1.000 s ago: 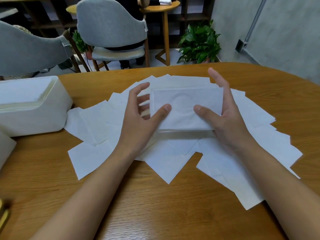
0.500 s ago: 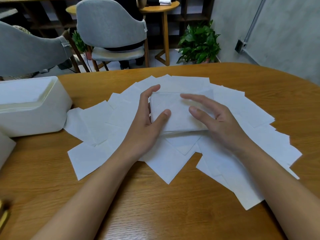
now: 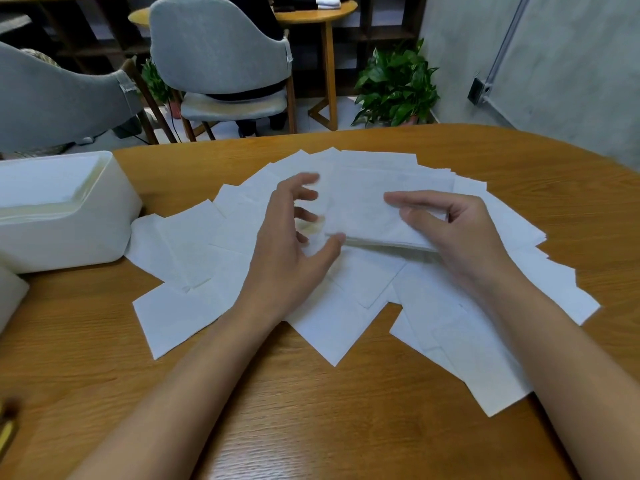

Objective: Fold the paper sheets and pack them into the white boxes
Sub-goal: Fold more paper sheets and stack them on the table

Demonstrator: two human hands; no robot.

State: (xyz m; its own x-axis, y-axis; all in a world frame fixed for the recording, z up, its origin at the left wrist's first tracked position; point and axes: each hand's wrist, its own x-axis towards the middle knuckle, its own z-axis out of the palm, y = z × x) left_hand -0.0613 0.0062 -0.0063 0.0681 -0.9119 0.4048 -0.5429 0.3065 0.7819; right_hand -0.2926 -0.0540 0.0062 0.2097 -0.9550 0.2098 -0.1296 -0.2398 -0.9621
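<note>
A folded stack [image 3: 374,216] of white paper sits slightly raised above the middle of the spread, tilted a little, with its near edge showing several thin layers. The right hand [image 3: 464,237] holds it at its right end, the thumb lying on top and the other fingers curled beneath, so the grip is closed on the paper. The left hand [image 3: 287,244] is just beside the stack's left end, its fingers spread and loosely bent, blurred at the tips; its thumb reaches toward the near left corner, and I cannot tell whether it touches the paper. It grips nothing. Beneath both hands, loose sheets [image 3: 180,306] lie flat and overlapping in a wide fan across the wooden table [image 3: 311,427], reaching from the left forearm to beyond the right wrist. A white box [image 3: 62,216] stands on the table at the left, open at the top, with the nearest sheet just beside its lower right corner. The corner of a second white box [image 3: 10,296] shows at the left edge, below the first. A blurred yellowish object [image 3: 7,434] lies at the lower left edge. Beyond the table stand 2 grey chairs [image 3: 221,50], a small round table [image 3: 311,15], a green potted plant [image 3: 394,88] and a grey wall [image 3: 571,64].
</note>
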